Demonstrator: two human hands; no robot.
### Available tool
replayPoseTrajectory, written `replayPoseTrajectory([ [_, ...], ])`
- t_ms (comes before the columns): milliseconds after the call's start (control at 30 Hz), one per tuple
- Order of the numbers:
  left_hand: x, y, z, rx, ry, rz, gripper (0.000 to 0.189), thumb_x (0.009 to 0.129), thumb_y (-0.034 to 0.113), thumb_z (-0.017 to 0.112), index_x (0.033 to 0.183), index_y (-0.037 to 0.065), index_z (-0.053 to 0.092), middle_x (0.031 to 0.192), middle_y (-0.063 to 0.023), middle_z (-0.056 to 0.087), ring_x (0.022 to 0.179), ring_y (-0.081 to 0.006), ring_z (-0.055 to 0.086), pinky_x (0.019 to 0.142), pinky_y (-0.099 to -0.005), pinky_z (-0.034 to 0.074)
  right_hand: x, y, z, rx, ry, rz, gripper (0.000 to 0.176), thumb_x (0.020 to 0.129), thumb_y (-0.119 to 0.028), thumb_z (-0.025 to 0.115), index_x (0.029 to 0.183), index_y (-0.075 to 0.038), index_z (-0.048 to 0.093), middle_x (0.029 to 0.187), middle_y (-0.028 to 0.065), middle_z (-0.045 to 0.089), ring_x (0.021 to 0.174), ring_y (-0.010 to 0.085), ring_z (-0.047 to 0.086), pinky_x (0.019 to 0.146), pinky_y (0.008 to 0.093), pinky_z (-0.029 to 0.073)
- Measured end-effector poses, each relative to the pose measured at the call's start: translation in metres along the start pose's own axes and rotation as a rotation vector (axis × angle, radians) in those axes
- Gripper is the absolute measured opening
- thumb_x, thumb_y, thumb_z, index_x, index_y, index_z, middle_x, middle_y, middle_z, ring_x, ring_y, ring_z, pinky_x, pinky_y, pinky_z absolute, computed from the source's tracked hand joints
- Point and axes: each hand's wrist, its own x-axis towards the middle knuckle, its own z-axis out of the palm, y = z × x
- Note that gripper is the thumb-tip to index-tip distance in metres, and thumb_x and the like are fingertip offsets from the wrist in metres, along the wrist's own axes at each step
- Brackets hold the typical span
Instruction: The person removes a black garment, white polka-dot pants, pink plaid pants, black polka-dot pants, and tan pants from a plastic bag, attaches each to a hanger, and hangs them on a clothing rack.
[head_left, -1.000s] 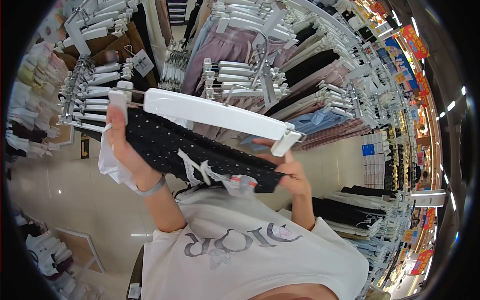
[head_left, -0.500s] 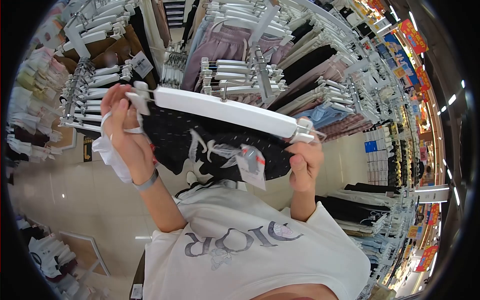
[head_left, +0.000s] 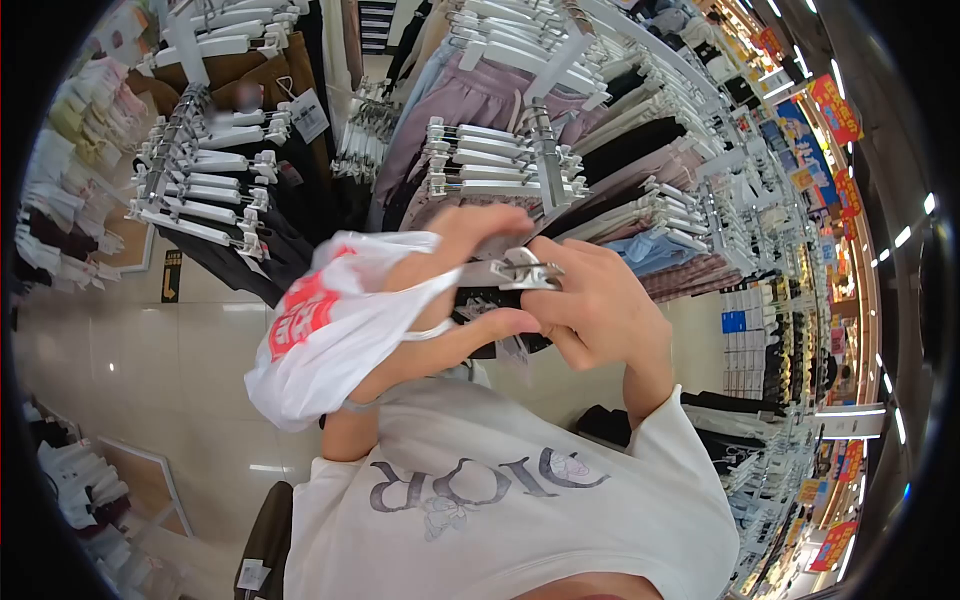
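Observation:
My right hand is closed on the clip end of a white clip hanger, its fingers bent round the metal-sprung clip. The hanger is now seen almost end-on, and most of its bar is hidden behind my hands. Black patterned clothing hangs below it, with a clear tag showing under my thumb. My left hand is spread beside the clip, thumb and fingers apart, slightly blurred. From that wrist hangs a white plastic bag with red print.
Ahead stands a rack of white clip hangers with lilac trousers. Another rack holds dark and brown clothing at left. Shelves and more clothing run along the right side. Pale floor tiles lie at lower left.
The hanger has turned from broadside to nearly end-on. My left hand has come off its left end and moved right, bringing the bag into fuller view. My right hand has shifted slightly left.

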Motion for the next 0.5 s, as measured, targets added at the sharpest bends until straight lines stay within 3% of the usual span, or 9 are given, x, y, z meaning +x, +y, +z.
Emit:
replayPoseTrajectory([
  [33, -0.004, -0.006, 0.008, -0.073, -0.048, -0.084, 0.060, 0.087, 0.031, 0.073, 0.134, 0.003, 0.046, 0.111, -0.0192, 0.063, 0.096, -0.0351, 0.064, 0.088, -0.0393, 0.049, 0.002, -0.003, -0.001, 0.013, 0.032, -0.030, 0.016, 0.079, -0.019, 0.071, 0.078, -0.007, 0.061, 0.091, 0.0114, 0.052, 0.068, 0.0294, 0.054, 0.061, 0.0387, 0.043],
  [67, -0.005, -0.008, 0.012, -0.099, -0.085, -0.240, 0.057, 0.088, 0.039, 0.070, 0.130, 0.006, 0.050, 0.101, -0.0164, 0.066, 0.090, -0.0300, 0.067, 0.084, -0.0377, 0.050, 0.005, -0.006, -0.001, 0.027, 0.062, -0.060, 0.016, 0.079, -0.019, 0.071, 0.079, -0.006, 0.061, 0.090, 0.0110, 0.051, 0.069, 0.0293, 0.054, 0.061, 0.0391, 0.044],
  [200, -0.005, -0.019, 0.007, 0.040, -0.217, -0.218, 0.042, 0.095, 0.039, 0.058, 0.123, 0.008, 0.051, 0.086, -0.0161, 0.062, 0.076, -0.0340, 0.060, 0.068, -0.0408, 0.044, 0.006, -0.011, -0.011, 0.015, -0.007, -0.068, 0.020, 0.080, -0.019, 0.071, 0.079, -0.004, 0.058, 0.090, 0.0106, 0.050, 0.068, 0.0288, 0.055, 0.060, 0.0399, 0.047],
  [333, -0.003, -0.030, 0.009, -0.060, -0.161, -0.387, 0.041, 0.097, 0.043, 0.054, 0.116, 0.007, 0.051, 0.081, -0.0159, 0.060, 0.074, -0.0335, 0.059, 0.067, -0.0405, 0.043, -0.007, -0.010, -0.021, -0.047, -0.130, -0.021, 0.023, 0.082, -0.020, 0.070, 0.079, -0.004, 0.055, 0.085, 0.0105, 0.052, 0.069, 0.0286, 0.058, 0.058, 0.0400, 0.048],
  [500, -0.001, -0.038, 0.008, -0.002, -0.199, -0.181, 0.042, 0.095, 0.045, 0.057, 0.111, 0.006, 0.054, 0.083, -0.0151, 0.061, 0.075, -0.0313, 0.060, 0.068, -0.0377, 0.044, -0.016, -0.005, -0.029, -0.084, -0.239, 0.111, 0.019, 0.085, -0.016, 0.067, 0.085, -0.003, 0.053, 0.080, 0.0102, 0.054, 0.073, 0.0303, 0.061, 0.060, 0.0411, 0.049],
])
